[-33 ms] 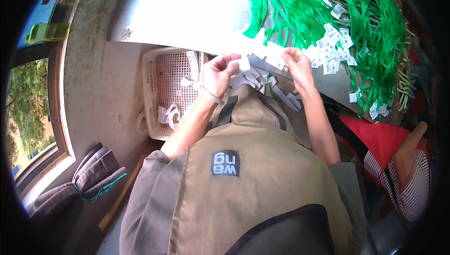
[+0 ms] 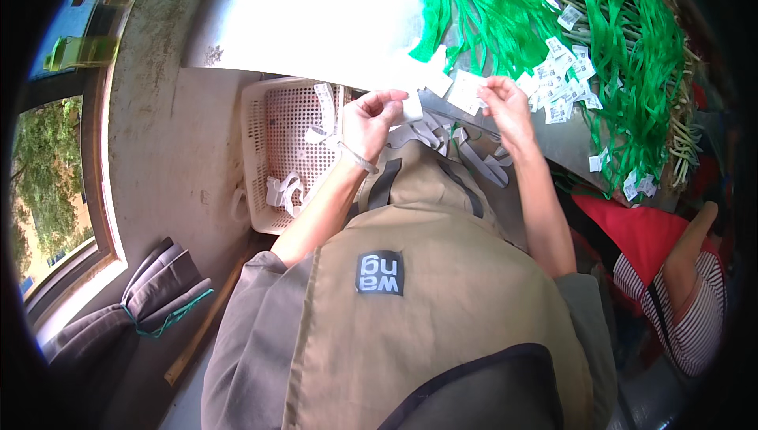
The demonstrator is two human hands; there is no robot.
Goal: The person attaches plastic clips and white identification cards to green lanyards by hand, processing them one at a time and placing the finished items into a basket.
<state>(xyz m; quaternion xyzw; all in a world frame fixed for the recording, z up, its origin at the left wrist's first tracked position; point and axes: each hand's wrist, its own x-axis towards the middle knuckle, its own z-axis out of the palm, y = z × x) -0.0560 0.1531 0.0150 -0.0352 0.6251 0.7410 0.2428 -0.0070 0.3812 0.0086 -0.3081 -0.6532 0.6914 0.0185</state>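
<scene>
My left hand, its thumb and fingers pinched, holds a white paper strip at the table's near edge. To its right, my right hand is closed with thumb and fingertips on the corner of a small white label. The label is tilted and carries faint print. Green mesh netting lies on the table beyond my hands. A cluster of printed white labels rests just right of my right hand. Loose white backing strips hang below the hands, in front of my apron.
A white perforated crate with curled paper strips stands left of my left forearm. More green netting lies over long thin stalks at the right. Beside me on the right is a person in red and stripes. A window is at left.
My right hand has shifted slightly, and the label in its fingers shows at a different tilt. The left hand stays almost in place.
</scene>
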